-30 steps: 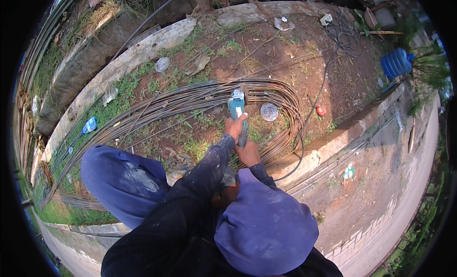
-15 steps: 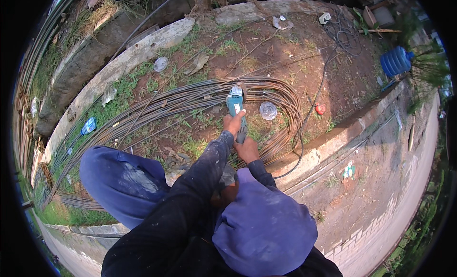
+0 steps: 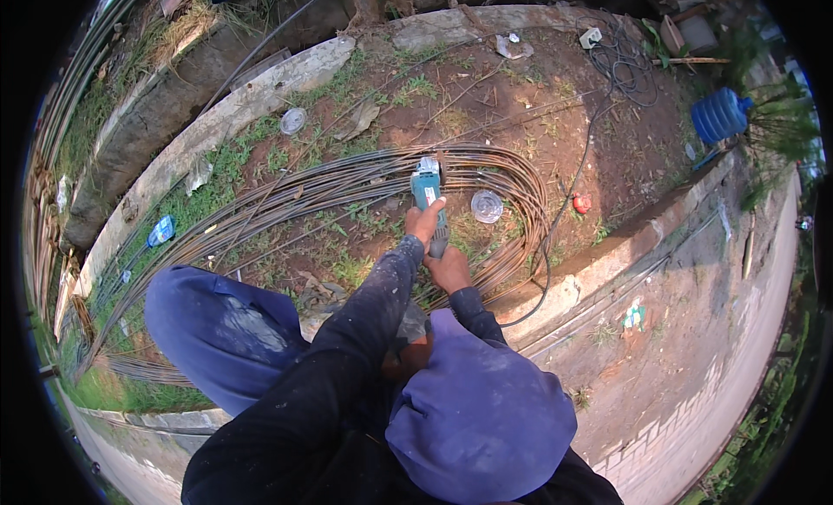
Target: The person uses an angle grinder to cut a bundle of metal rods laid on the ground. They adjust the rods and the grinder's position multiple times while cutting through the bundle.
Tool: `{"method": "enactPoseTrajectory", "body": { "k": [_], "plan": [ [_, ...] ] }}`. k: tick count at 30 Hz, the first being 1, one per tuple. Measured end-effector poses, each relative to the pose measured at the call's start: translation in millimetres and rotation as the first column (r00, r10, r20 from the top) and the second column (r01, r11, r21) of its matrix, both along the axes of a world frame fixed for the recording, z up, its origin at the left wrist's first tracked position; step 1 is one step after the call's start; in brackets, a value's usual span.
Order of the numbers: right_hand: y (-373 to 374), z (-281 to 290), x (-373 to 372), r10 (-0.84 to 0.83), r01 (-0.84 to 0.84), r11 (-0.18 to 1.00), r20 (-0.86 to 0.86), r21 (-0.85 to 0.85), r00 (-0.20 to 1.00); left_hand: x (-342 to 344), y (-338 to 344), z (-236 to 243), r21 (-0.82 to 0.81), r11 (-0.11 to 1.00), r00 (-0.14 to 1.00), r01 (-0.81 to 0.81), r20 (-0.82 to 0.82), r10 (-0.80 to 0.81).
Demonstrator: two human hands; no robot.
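Both my hands hold a teal and grey angle grinder (image 3: pixel 428 191). My left hand (image 3: pixel 424 222) is wrapped round its teal body, the thumb lying along the top. Closer to me, my right hand (image 3: pixel 449 269) grips the grey rear end. The grinder's head rests at a thick bundle of long, rusty steel bars (image 3: pixel 286 193), bent round in a U on the ground. Its disc is edge-on at the right of the head, against or among the bars; exact contact is too small to tell. A clear plastic lid or cup (image 3: pixel 487 206) lies right of the grinder, inside the bend.
A black cable (image 3: pixel 580 171) runs past the bend to a coil and a white socket box (image 3: pixel 590 38). A blue water jug (image 3: pixel 721 114) lies far right. Concrete kerbs (image 3: pixel 607 266) border the soil and grass. My knees (image 3: pixel 486 409) are bent below my hands.
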State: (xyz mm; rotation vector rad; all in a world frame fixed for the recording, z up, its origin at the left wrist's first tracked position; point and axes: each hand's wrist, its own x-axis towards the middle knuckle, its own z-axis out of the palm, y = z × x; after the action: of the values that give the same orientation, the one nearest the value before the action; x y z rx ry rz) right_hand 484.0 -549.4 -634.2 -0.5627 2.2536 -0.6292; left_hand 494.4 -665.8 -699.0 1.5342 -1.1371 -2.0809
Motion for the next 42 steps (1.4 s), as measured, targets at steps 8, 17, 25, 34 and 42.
{"method": "enactPoseTrajectory", "body": {
  "k": [8,17,25,34,42],
  "plan": [
    [-3.7,3.0,-0.9,-0.020,0.020,1.000,0.021,-0.021,1.000,-1.0,-3.9,-4.5,0.001,1.000,1.000,0.011,-0.009,-0.011],
    [-2.0,12.5,-1.9,0.001,0.001,0.999,0.038,-0.054,0.999,0.1,0.1,3.4,-0.001,1.000,1.000,0.008,0.021,-0.008],
    [4.6,6.1,3.0,0.003,-0.003,1.000,0.017,0.001,1.000,4.1,6.3,3.3,-0.023,1.000,1.000,0.017,0.013,-0.017],
    [-0.3,1.4,1.6,0.004,-0.005,1.000,-0.028,-0.017,1.000,1.1,-1.6,0.1,0.031,0.999,1.000,0.024,-0.013,-0.024],
    [0.6,-12.1,-3.5,-0.007,0.007,0.998,0.007,-0.059,1.000,-3.7,-3.6,4.5,-0.025,1.000,1.000,0.017,-0.009,-0.018]
  ]
}}
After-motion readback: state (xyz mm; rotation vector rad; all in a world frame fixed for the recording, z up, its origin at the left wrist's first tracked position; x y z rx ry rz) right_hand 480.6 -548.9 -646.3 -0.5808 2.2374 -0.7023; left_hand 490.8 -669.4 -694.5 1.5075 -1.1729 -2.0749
